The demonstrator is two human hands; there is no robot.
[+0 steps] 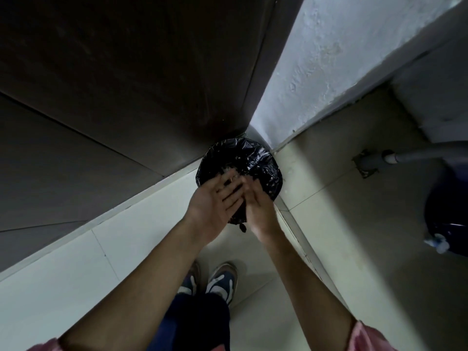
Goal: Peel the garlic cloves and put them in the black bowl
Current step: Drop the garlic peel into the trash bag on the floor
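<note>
Black plastic lined the bin (pixel 240 164) that stood in the corner directly below and just beyond your hands, and that was the relation that mattered: both palms hung over its open mouth, so anything brushed off would fall straight into the liner. Your left hand (pixel 215 206) lay palm up with its fingers straight and slightly spread, pointing toward the bin. Your right hand (pixel 258 209) met it from the other side, fingers straight and pressed across the left fingertips; I could not tell whether any scrap of skin was trapped between them. Neither hand was clearly nearer the bin. No garlic cloves and no black bowl were in view, so the peeled cloves were presumably elsewhere. Pale scraps (pixel 228 169) lay inside the liner, probably garlic skins.
</note>
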